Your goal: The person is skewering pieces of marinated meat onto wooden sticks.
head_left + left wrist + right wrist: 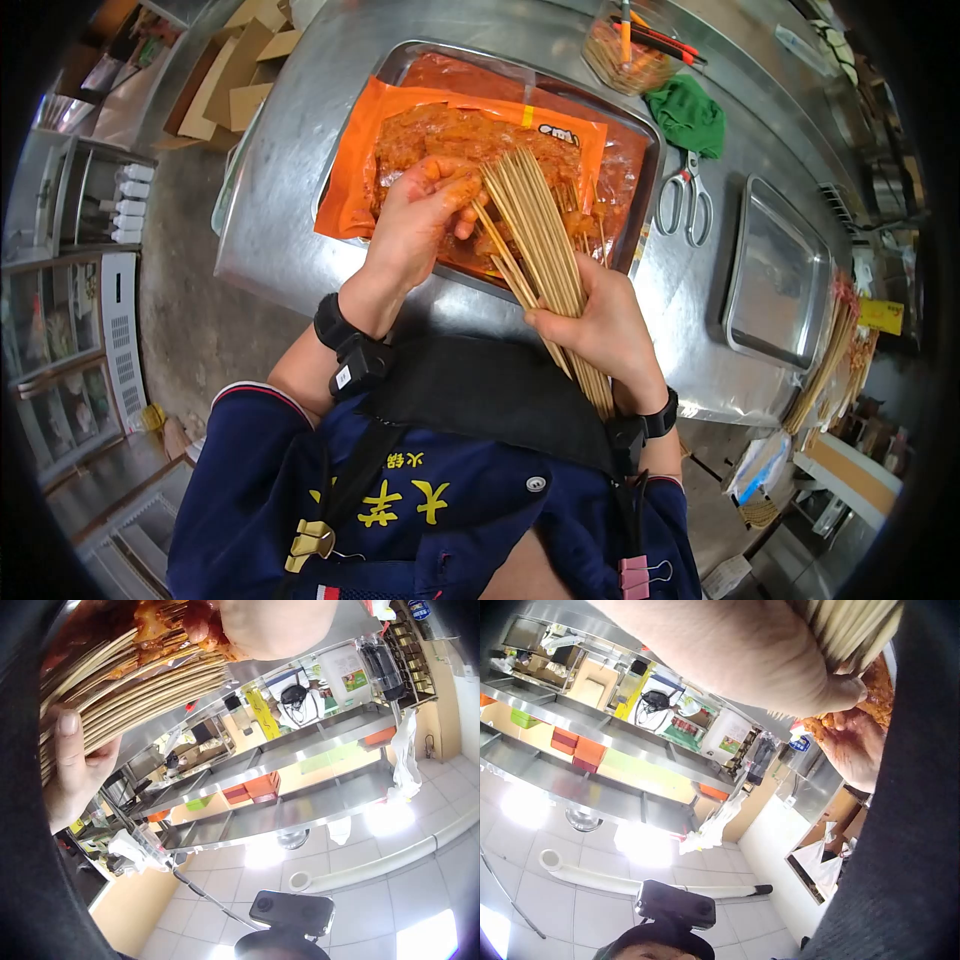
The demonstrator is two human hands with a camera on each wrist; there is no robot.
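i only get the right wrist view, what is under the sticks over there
Observer: The head view shows an orange bag of sauced food in a metal tray, beneath the sticks that the right hand holds.
Operator: anything lying next to that tray
Observer: Yes, on its right a pair of scissors lies on the metal table, handles toward the person.
Operator: any second tray
Observer: One more, farther right on the same table, past the scissors.

Sticks [849,631] cut off at right wrist view's top; wristband label [344,377] unreadably small.
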